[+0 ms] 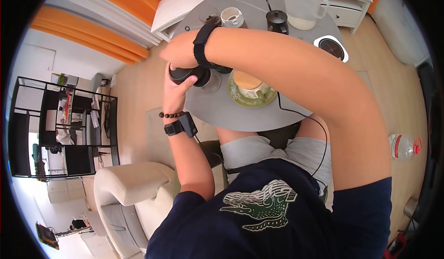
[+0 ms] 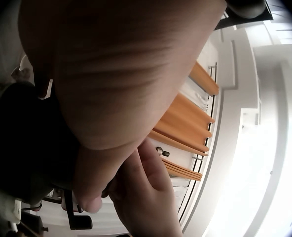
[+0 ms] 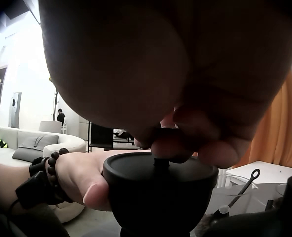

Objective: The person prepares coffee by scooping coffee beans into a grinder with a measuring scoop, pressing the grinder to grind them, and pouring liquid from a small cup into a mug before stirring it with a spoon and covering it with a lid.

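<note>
R hand (image 1: 179, 51), upper ctr-L of head view: fingers curled, pinching top stem (image 3: 161, 164) of blk coffee grinder (image 3: 161, 202). L hand (image 1: 175, 92), just below in frame: wrapped round grinder's side. R forearm (image 1: 259, 51) crosses upper frame; L forearm (image 1: 185, 157) approx. vert. Grinder held L of green plate (image 1: 238, 98), nr table (image 1: 217, 112) edge.

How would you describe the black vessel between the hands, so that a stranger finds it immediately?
At the left edge of the grey table in the head view, find the left hand. It grips a black vessel beneath the right hand. Unlike the black lidded pot standing on the table, this vessel is held, its flat top bearing a central stem.
</note>
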`<state>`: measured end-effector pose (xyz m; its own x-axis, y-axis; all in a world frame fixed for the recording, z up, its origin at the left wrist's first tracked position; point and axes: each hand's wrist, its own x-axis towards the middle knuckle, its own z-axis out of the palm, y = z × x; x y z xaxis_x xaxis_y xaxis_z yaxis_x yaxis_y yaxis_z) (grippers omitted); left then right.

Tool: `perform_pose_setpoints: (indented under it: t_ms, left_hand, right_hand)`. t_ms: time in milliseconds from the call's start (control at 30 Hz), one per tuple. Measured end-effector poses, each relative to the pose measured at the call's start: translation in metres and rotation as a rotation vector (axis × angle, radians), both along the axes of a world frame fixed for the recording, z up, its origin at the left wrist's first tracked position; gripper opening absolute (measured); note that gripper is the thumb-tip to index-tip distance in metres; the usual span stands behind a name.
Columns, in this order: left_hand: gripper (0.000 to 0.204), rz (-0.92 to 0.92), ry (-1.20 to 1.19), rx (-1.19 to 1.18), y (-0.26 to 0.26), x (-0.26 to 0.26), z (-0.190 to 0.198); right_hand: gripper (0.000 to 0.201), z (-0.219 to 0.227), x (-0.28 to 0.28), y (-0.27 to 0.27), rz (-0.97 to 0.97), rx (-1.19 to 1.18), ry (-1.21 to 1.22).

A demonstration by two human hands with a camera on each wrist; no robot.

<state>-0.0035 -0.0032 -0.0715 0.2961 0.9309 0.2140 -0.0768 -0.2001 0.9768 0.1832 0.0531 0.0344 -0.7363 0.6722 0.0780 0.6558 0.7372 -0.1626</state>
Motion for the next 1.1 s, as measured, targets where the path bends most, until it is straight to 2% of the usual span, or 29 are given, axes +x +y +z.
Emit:
perform_pose_setpoints:
  t_ms: [33, 167, 267, 367, 433, 533, 667, 733, 867, 933, 967, 1067, 1100]
  left_hand:
    - [0.084, 0.002, -0.019, 0.019, 0.0, 0.002, 0.0]
    - [0.083, 0.03, -0.018, 0.021, -0.002, 0.006, 0.002]
    - [0.082, 0.109, 0.017, 0.057, -0.006, 0.012, 0.002]
    - [0.083, 0.187, 0.044, 0.076, -0.012, 0.021, 0.003]
    - [0.075, 0.248, 0.069, 0.123, -0.016, 0.026, 0.001]
    - [0.075, 0.313, 0.09, 0.128, -0.023, 0.034, 0.006]
    - [0.075, 0.41, 0.09, 0.137, -0.025, 0.039, -0.005]
    - [0.095, 0.466, 0.113, 0.153, -0.022, 0.039, -0.01]
    - [0.096, 0.477, 0.047, 0.19, -0.023, 0.048, -0.011]
    - [0.078, 0.566, 0.097, 0.231, -0.024, 0.053, -0.011]
    - [0.078, 0.566, 0.098, 0.231, -0.024, 0.053, -0.012]
    - [0.085, 0.59, 0.142, 0.201, -0.022, 0.051, -0.018]
    - [0.095, 0.544, 0.125, 0.185, -0.023, 0.049, -0.018]
  right_hand:
    - [0.033, 0.002, 0.001, 0.0, -0.012, -0.016, -0.009]
    - [0.034, 0.01, 0.002, -0.004, -0.017, -0.021, -0.014]
    - [0.033, 0.014, 0.001, -0.011, -0.037, 0.044, -0.011]
    - [0.032, 0.02, 0.003, -0.017, -0.047, 0.038, -0.041]
    - [0.031, 0.021, 0.004, -0.018, -0.044, 0.032, -0.014]
    - [0.03, 0.023, 0.004, -0.024, -0.045, 0.006, 0.047]
    - [0.028, 0.023, 0.0, -0.028, -0.079, -0.025, 0.056]
    - [0.026, 0.023, -0.002, -0.03, -0.119, -0.042, 0.077]
    - [0.025, 0.028, -0.005, -0.035, -0.142, -0.073, 0.079]
    - [0.024, 0.027, -0.008, -0.035, -0.17, -0.071, 0.12]
    - [0.024, 0.025, -0.008, -0.034, -0.17, -0.071, 0.12]
    - [0.024, 0.017, -0.005, -0.03, -0.163, -0.069, 0.105]
    - [0.026, 0.014, -0.002, -0.031, -0.152, -0.043, 0.111]
